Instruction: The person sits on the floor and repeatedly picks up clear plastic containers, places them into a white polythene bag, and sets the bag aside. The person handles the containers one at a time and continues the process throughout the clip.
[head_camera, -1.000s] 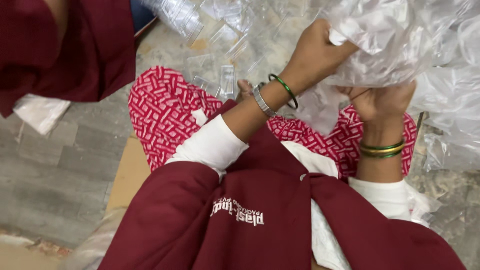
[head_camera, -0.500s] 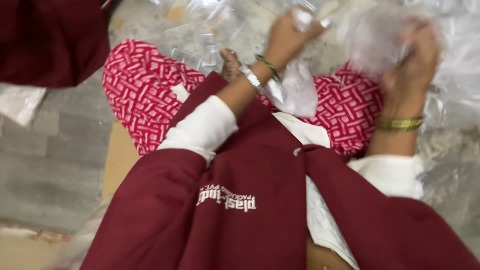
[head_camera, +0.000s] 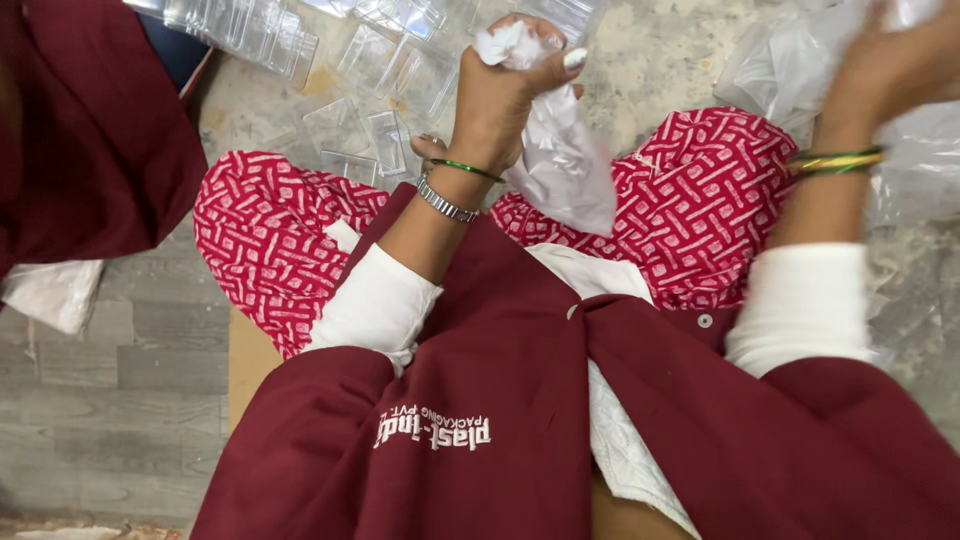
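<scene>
Floor: grey concrete floor (head_camera: 660, 60), clear plastic trays (head_camera: 250, 30) scattered far left.
Left hand: left hand (head_camera: 500, 95) fisted tight around crumpled clear plastic bag (head_camera: 560, 165), which hangs over red patterned lap (head_camera: 270, 240).
Right hand: right hand (head_camera: 890, 60) far right, among plastic sheeting (head_camera: 790, 60); grip unclear.

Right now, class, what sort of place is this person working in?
Probably a packaging workshop floor: the left hand grips a crumpled clear plastic bag, clear plastic trays lie on the concrete floor, and the person wears a maroon work coat.
</scene>
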